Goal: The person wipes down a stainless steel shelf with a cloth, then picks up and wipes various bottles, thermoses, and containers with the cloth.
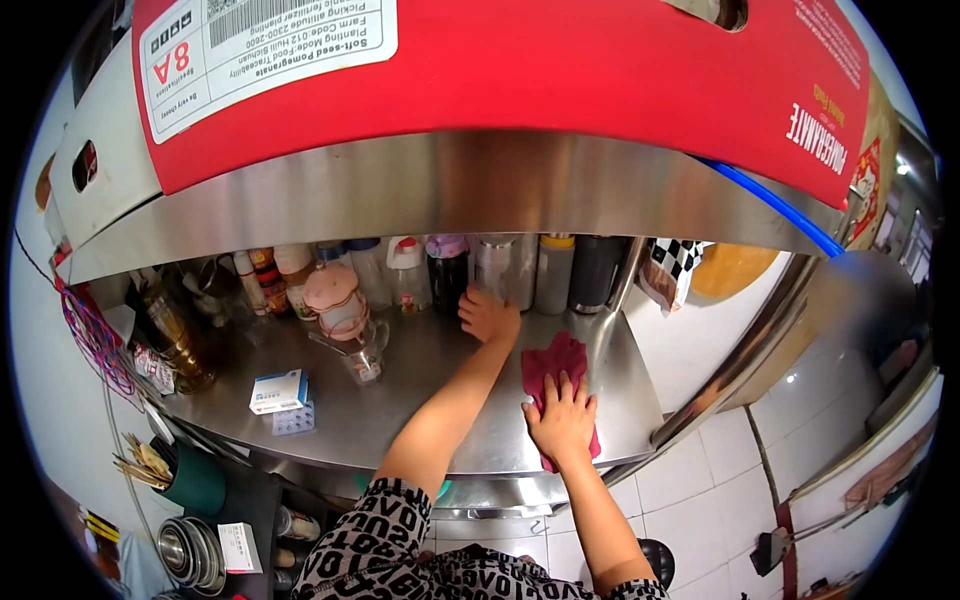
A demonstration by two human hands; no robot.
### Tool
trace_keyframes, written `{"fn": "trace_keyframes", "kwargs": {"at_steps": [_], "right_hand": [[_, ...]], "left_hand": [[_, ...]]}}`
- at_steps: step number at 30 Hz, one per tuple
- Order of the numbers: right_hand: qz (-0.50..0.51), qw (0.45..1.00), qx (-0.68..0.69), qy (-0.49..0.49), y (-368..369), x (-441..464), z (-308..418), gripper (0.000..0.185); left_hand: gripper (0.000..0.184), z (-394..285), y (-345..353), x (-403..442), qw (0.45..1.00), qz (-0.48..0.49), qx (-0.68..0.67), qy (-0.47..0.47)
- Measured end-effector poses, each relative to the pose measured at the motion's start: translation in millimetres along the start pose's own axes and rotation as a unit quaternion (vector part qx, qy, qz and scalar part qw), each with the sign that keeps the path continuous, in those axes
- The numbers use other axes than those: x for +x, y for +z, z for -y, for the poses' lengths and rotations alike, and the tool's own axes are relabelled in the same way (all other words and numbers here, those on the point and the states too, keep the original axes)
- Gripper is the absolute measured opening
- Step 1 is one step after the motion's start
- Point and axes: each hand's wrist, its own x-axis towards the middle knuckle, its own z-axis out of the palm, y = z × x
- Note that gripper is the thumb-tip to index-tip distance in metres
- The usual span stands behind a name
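Observation:
My left hand reaches to the row of bottles at the back of the steel counter. Its fingers are loosely bent and apart, in front of a clear cup with a steel-coloured lid; whether they touch it I cannot tell. Just left of that cup stands a dark bottle with a purple lid. Fingers spread, my right hand lies flat on a dark red cloth near the counter's right end. A grey bottle with a yellow lid and a black tumbler stand behind the cloth.
Overhead, a steel shelf carries a red pomegranate box. Leftward on the counter are a pink-lidded glass jar, a glass mug, a medicine box, a blister pack and several condiment bottles.

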Motion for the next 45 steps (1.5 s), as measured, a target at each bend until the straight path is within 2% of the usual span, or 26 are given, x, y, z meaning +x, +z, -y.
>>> {"fn": "trace_keyframes", "kwargs": {"at_steps": [1,5,8,10,13,20,23,25,26,28,29,31,35,37,41,44,45], "right_hand": [[-0.002,1.0,0.0,0.0,0,0,0,0.069],[0.011,1.0,0.0,0.0,-2,0,1,0.069],[0.018,1.0,-0.002,0.003,-2,0,1,0.069],[0.021,1.0,-0.002,0.004,-3,0,2,0.069],[0.025,1.0,0.007,0.003,-4,-1,3,0.069],[0.02,1.0,0.017,-0.003,-4,0,0,0.069],[0.015,1.0,0.02,-0.003,-2,2,0,0.069],[0.009,1.0,0.023,-0.003,-1,2,0,0.068],[0.011,1.0,0.024,-0.002,-1,1,0,0.068],[0.006,1.0,0.027,-0.003,-3,1,0,0.068],[0.006,1.0,0.027,-0.002,-2,2,-1,0.068],[-0.008,1.0,0.019,-0.001,2,1,-1,0.066],[-0.011,1.0,0.017,0.001,3,2,-1,0.066],[-0.008,1.0,0.019,0.001,2,3,-2,0.066],[-0.008,1.0,0.026,0.001,1,4,-1,0.066],[-0.014,0.999,0.03,-0.003,2,2,-1,0.066],[-0.023,0.999,0.031,-0.005,2,2,-1,0.066]], "left_hand": [[0.087,6,-4,-2,0.997,0.061,0.053,0.002],[0.083,17,-4,0,0.997,0.076,0.013,0.021],[0.073,13,-1,11,0.999,0.033,-0.002,0.03],[0.068,7,-8,16,0.996,0.076,-0.043,0.023],[0.067,-4,-13,19,0.994,0.092,-0.059,-0.016],[0.072,-5,-12,13,0.996,0.071,-0.059,-0.015],[0.08,-2,-18,7,0.994,0.041,-0.094,0.024],[0.079,2,-21,9,0.979,0.022,-0.152,0.133],[0.079,4,-23,12,0.979,0.023,-0.15,0.133],[0.063,-1,-37,22,0.937,-0.1,-0.089,0.324],[0.063,-6,-46,31,0.937,-0.099,-0.089,0.324],[0.059,-15,-66,52,0.915,-0.19,-0.064,0.349],[0.06,-10,-83,97,0.908,-0.218,0.049,0.355],[0.057,-1,-85,107,0.895,-0.145,0.068,0.416],[0.061,17,-94,100,0.899,-0.119,0.003,0.421],[0.065,22,-100,88,0.924,-0.091,-0.029,0.371],[0.067,23,-101,88,0.928,-0.069,-0.079,0.358]]}}
